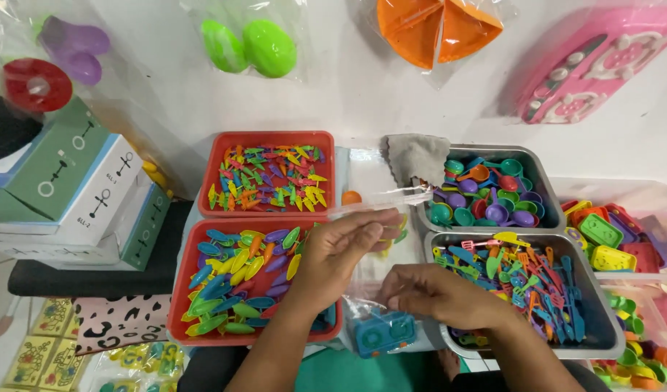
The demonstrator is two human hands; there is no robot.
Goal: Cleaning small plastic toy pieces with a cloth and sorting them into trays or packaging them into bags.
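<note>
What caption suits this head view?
Two bare hands, left hand and right hand, hold a clear plastic bag between red and metal trays of toy pieces.

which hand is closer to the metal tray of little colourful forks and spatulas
Right. The right hand lies at the left rim of the metal tray of small colourful plastic utensils, touching it. The left hand is farther left, over the red tray.

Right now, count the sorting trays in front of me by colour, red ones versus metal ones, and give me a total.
Red plastic trays: 2, the rear one and the nearer one.
Metal trays: 2, the rear one and the nearer one.
Total: 4
</note>
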